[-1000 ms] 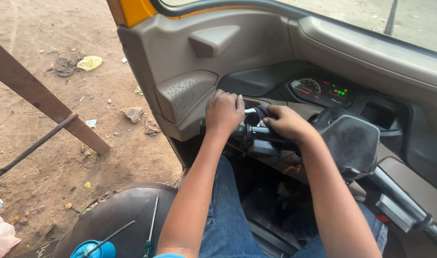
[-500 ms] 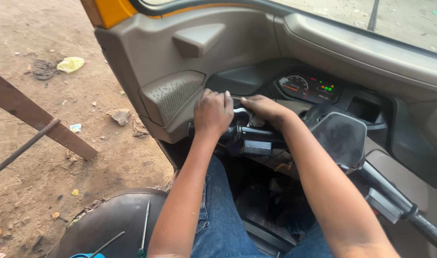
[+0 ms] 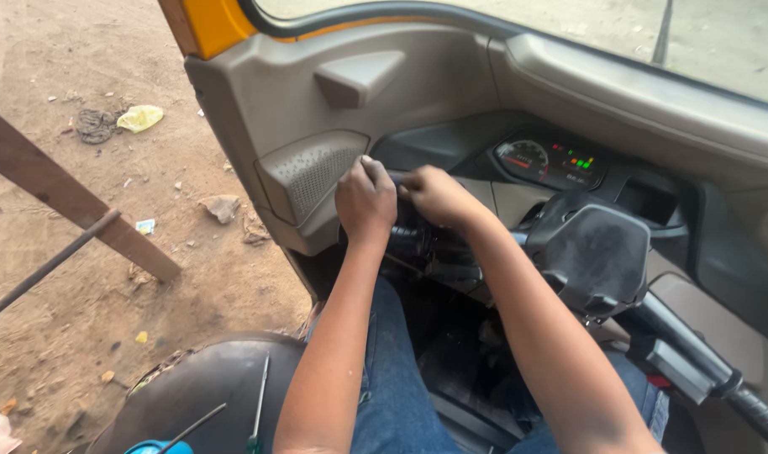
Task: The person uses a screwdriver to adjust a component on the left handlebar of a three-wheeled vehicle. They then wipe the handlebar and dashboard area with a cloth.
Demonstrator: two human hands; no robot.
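Below the instrument cluster (image 3: 552, 160), both hands meet on the left end of the handlebar (image 3: 418, 240). The left hand (image 3: 365, 200) is closed in a fist around the left grip, which is almost wholly hidden under it. The right hand (image 3: 439, 195) lies just beside it, touching or nearly so, with its fingers (image 3: 413, 181) curled over a small part at the inner end of the grip; whether they pinch that part or merely press on it cannot be determined. The dark control housing (image 3: 590, 248) of the handlebar sits to the right of the cluster's lower edge, and the right grip (image 3: 758, 412) extends well apart from both hands, unheld.

Left of the cluster, the grey dashboard panel (image 3: 317, 172) with its perforated grille stands close to the left knuckles. A screwdriver (image 3: 256, 408) and a thin rod (image 3: 191, 429) rest on the dark mudguard (image 3: 207, 387), well below and left of the cluster.

Risks, as judged:
- A sudden release of the part could drive the left knuckles into the panel.
- Crowded hands obscure the part; a slip of the fingers could drop it into the footwell.
- The loose tools could roll off the curved mudguard onto the dirt ground (image 3: 81, 277).
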